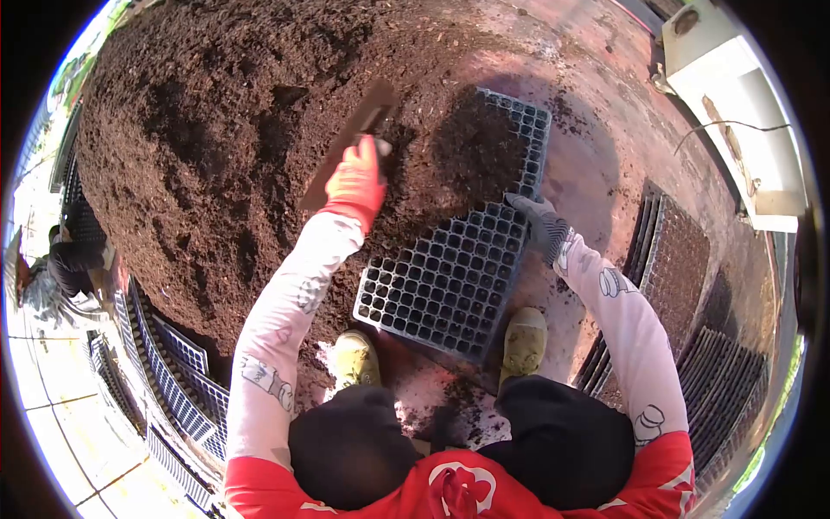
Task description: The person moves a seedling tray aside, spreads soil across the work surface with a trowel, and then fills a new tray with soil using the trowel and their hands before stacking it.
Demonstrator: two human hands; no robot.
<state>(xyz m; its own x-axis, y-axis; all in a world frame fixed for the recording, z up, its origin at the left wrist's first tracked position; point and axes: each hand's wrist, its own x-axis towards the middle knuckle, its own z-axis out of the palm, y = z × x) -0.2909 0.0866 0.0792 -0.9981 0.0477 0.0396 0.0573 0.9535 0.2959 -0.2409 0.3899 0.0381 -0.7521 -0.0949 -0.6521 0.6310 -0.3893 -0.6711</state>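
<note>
My left hand [356,180], in a red glove, is closed around the handle of a flat trowel [346,143], whose blade is blurred over the soil. Beside it lies a black seedling tray [441,285] with many small square cells. Dark soil [480,147] is heaped over the tray's upper middle, while its lower cells show empty. My right hand [540,227], in a grey glove, holds the tray's right edge, its fingertips at the rim and the rest of the fingers partly hidden.
A large soil mound [199,156] fills the upper left. Empty trays [177,363] curve along the lower left. Soil-filled trays [674,259] and stacked trays [722,389] stand at the right. A white structure [735,112] is at the upper right. My boots [523,342] flank the tray's near end.
</note>
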